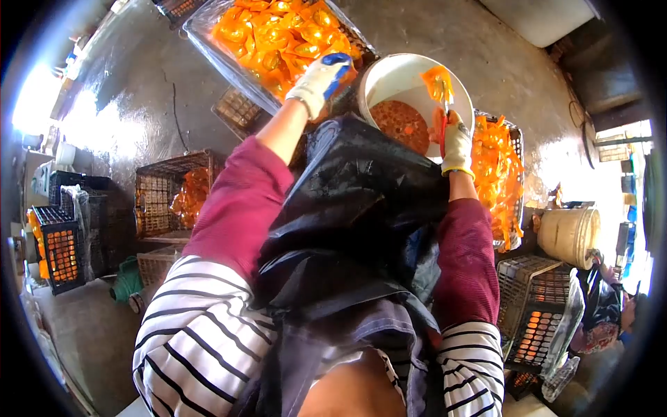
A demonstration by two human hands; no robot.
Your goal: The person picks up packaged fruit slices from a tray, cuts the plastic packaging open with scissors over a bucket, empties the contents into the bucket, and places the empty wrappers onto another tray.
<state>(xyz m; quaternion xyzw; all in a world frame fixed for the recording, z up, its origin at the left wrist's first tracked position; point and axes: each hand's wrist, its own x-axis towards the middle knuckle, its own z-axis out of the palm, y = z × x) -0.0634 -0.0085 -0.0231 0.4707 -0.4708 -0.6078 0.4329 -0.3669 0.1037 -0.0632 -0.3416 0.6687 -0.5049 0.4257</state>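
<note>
My left hand [318, 85], in a pale glove with blue fingertips, is over the near right side of a plastic-lined crate [226, 66]. Glossy orange pieces [274, 42] fill that crate. Its fingers are curled, and what they hold, if anything, is hidden. My right hand [456, 142], also gloved, is closed round a red-handled tool [444, 133] that looks like scissors, above the right side of a white bucket [379, 76]. At the tool's metal tip is an orange piece [438, 83]. Reddish-brown contents [399, 125] lie in the bucket.
A second crate of orange pieces [497, 177] stands right of the bucket. To the left is a crate on its side [156, 198] with orange pieces inside. Stacked crates [538, 306] and a cream bucket [570, 233] stand at right. A black apron [347, 208] covers my lap.
</note>
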